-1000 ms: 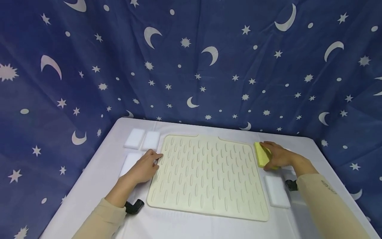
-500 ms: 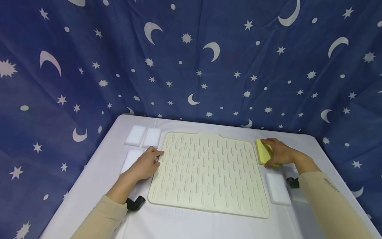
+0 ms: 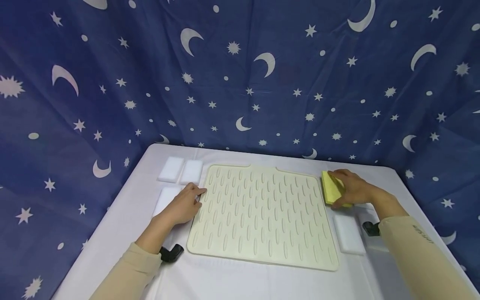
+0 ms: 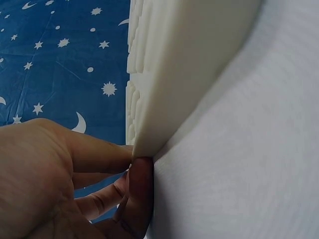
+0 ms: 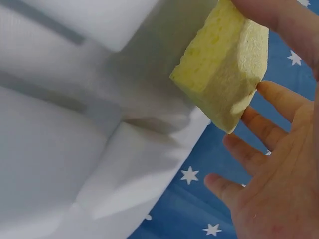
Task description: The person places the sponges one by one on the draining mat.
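A cream drying mat point(image 3: 262, 216) with raised oval ridges lies flat in the middle of the table in the head view. My left hand point(image 3: 185, 204) pinches its left edge between thumb and fingers, and the left wrist view shows the fingertips at the rim of the mat point(image 4: 169, 84). Just beyond the mat's right edge, my right hand point(image 3: 352, 188) holds a yellow sponge point(image 3: 331, 191). In the right wrist view, the thumb is on one side of the sponge point(image 5: 219, 64) and the fingertips touch the other; part of the sponge is cut off by the frame.
Two white foam blocks, one point(image 3: 171, 169) beside another point(image 3: 191, 172), lie at the back left. A third block point(image 3: 165, 198) is partly behind my left hand. More white blocks, such as one point(image 3: 348, 234), lie right of the mat. A blue star-patterned curtain point(image 3: 281, 137) hangs behind the table point(image 3: 232, 279).
The head view has shifted slightly, so the table and mat appear a little higher. Both hands keep nearly the same places, left at the mat's edge, right on the sponge.
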A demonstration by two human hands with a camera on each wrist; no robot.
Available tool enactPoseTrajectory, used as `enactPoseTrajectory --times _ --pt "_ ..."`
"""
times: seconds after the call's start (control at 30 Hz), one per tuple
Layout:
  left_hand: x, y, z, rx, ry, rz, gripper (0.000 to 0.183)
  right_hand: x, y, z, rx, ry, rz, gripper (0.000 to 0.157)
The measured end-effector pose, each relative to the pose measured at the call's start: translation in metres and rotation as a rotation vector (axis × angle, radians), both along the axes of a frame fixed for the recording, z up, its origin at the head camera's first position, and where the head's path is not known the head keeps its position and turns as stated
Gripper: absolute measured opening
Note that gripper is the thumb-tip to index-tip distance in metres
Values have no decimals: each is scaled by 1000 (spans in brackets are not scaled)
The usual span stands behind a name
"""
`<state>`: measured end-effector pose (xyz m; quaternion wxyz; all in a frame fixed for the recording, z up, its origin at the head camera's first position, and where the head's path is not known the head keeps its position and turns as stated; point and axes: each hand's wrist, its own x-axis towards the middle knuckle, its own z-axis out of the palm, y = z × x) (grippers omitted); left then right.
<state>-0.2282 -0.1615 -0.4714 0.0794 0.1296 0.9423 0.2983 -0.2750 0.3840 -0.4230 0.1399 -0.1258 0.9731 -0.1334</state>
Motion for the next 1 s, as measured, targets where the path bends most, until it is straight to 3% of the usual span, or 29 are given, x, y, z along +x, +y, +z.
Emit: enactPoseTrajectory --times 0.6,1.0 --pt "1 2 0 2 -6 5 49 11 -25 12 47 45 43 120" --pt "1 1 0 17 0 2 49 12 -38 10 58 59 67 123"
